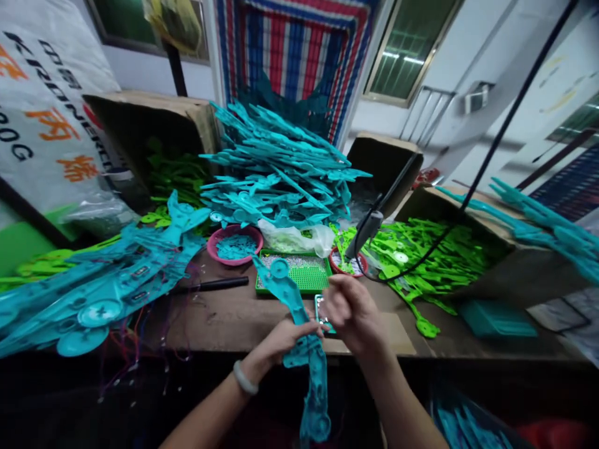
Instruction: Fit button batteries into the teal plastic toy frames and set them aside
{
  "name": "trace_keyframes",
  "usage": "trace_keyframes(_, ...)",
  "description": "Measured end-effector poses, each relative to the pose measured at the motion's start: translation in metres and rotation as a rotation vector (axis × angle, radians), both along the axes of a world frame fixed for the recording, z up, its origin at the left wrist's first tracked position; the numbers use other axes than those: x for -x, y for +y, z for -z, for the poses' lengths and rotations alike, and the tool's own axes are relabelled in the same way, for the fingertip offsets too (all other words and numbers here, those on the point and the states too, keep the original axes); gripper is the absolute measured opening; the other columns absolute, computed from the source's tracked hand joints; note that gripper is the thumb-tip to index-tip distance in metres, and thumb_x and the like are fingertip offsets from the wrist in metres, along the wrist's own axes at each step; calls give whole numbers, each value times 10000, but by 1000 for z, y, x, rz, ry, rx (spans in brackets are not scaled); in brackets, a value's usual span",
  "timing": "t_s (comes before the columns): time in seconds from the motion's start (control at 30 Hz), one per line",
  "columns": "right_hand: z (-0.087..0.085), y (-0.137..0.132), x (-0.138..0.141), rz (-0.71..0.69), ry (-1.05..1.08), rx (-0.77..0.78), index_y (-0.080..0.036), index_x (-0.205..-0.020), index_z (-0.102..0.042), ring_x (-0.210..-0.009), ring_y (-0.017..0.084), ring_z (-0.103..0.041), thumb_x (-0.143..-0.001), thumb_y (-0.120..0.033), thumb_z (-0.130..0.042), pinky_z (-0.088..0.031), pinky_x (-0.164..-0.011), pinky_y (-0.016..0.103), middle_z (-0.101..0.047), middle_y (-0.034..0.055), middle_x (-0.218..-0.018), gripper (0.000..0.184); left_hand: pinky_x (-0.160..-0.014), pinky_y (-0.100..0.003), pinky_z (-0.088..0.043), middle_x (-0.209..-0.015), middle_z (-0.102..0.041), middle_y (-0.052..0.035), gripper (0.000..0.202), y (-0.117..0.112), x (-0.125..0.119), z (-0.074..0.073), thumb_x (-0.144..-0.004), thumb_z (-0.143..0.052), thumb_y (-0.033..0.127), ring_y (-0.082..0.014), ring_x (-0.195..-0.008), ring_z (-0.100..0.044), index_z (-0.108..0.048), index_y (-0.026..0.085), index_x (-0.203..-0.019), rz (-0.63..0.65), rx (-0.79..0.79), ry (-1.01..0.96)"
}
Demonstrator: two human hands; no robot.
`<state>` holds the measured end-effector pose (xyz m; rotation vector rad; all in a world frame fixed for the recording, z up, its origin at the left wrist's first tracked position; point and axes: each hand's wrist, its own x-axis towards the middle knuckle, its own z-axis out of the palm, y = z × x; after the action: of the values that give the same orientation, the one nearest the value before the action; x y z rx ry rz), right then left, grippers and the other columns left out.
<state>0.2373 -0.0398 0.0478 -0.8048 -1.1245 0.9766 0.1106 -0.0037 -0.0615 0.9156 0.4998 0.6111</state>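
Note:
My left hand grips a long teal plastic moulded part around its middle, with the part tilted over the table's front edge. Its upper end has a round disc and a pointed tip. To the right, my right hand is raised with curled fingers, slightly blurred; whether something small is pinched in it cannot be made out. Just behind that hand lies a small teal-rimmed tray with small shiny pieces. Farther back sits a green tray holding many tiny grey pieces.
Teal parts are piled high at the back and left, where thin wires hang down. A pink bowl holds small teal pieces. An electric screwdriver hangs over a red bowl. Green parts spill from a cardboard box.

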Motion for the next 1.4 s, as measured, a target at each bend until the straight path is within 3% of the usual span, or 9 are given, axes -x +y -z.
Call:
trace_keyframes(0.1, 2, -33, -53, 155, 257, 223, -247, -922, -752, -388, 25, -82, -867, -449, -726, -89, -331, 172, -199, -112, -530, 211, -843, -380, -568, -816, -729, -72, 451, 12, 28, 17, -648, -885, 532, -288, -1004, -705, -624, 179, -750, -52, 67, -43)
trace_keyframes(0.3, -19, -108, -147, 704, 44, 155, -290, -1098, -730, -424, 79, -177, -791, -352, -764, 3, -382, 296, -403, -17, -561, 316, -828, -342, -594, -966, -762, -88, 345, 41, 61, 11, -789, -793, 496, -223, -899, -725, -687, 168, -786, -132, 177, -47)
trace_keyframes(0.43, 5, -107, -96, 465, -299, 404, -312, -1207, -575, -441, 96, -427, -884, -327, -672, -258, -372, 232, -667, 15, -746, 337, -898, -350, -582, -1123, -744, -82, 192, 30, 47, -11, -850, -755, 375, -255, -1075, -697, -736, 189, -893, 10, 36, -94)
trace_keyframes(0.53, 42, -77, -39, 57, -450, 482, -237, -1024, -500, -532, 101, -576, -953, -273, -540, -393, -448, 199, -666, -12, -754, 89, -944, -339, -561, -1354, -659, -105, 230, 13, 33, -28, -905, -686, 374, -283, -1167, -666, -774, 188, -1007, 167, -152, -61)
trace_keyframes(0.6, 61, -59, -17, -26, -410, 473, -232, -969, -459, -510, 86, -579, -943, -225, -520, -423, -459, 187, -645, -41, -748, 67, -948, -334, -558, -1322, -686, -95, 249, 7, 31, -31, -915, -669, 389, -287, -1156, -674, -787, 203, -1031, 170, -198, -19)
trace_keyframes(0.9, 71, -40, -2, 167, -275, 250, -186, -831, -676, -730, 154, -679, -894, -259, -660, -525, -640, 269, -717, 18, -793, 98, -970, -371, -553, -1328, -690, -93, 294, 11, 46, -22, -897, -676, 408, -314, -1187, -656, -779, 225, -1104, 5, -133, 110)
trace_keyframes(1.07, 71, -35, -12, 207, -540, 55, -197, -915, -738, -822, 164, -643, -926, -158, -631, -488, -754, 307, -705, 28, -845, 115, -954, -381, -566, -1186, -748, -94, 300, 12, 44, -25, -843, -727, 458, -305, -1090, -695, -807, 190, -950, -92, -191, 165)
trace_keyframes(1.27, 89, -56, -24, 462, -773, 12, -189, -869, -622, -824, 181, -590, -971, -144, -540, -477, -731, 308, -615, 42, -839, 139, -948, -373, -563, -1266, -699, -99, 369, 14, 45, -17, -836, -740, 473, -275, -1116, -681, -738, 202, -1087, -134, -102, 209)
trace_keyframes(1.4, 104, -80, -12, 379, -998, -102, -184, -955, -611, -795, 175, -582, -997, -144, -502, -484, -699, 297, -614, 54, -855, 123, -855, -311, -573, -1160, -731, -79, 410, 6, 45, -5, -807, -784, 443, -240, -1029, -690, -686, 213, -1131, -120, -121, 361)
